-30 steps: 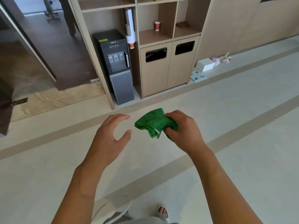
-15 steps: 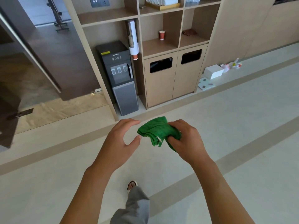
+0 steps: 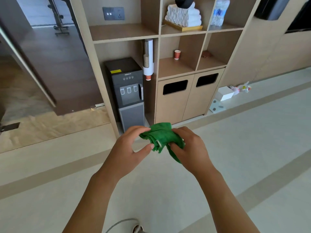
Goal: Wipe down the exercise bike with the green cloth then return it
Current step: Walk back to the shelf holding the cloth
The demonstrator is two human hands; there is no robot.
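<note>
The green cloth point(image 3: 159, 137) is bunched up and held in front of me at chest height. My right hand point(image 3: 191, 148) grips its right side with curled fingers, and a strip of cloth hangs below that hand. My left hand point(image 3: 129, 147) pinches the cloth's left edge between thumb and fingers. Part of an exercise machine's frame point(image 3: 58, 19) shows far back at the top left, past the doorway.
A wooden shelf unit point(image 3: 193, 68) stands ahead with a dark water dispenser point(image 3: 127, 91), a cup holder point(image 3: 148, 59), rolled white towels point(image 3: 183, 15) and two bin doors point(image 3: 186, 98). A white box point(image 3: 225, 94) and small items lie on the floor to the right. A dark door point(image 3: 50, 64) is at left.
I have walked closer to the shelf unit. My left hand, open and apart from the cloth before, has closed in and now pinches its left edge.
</note>
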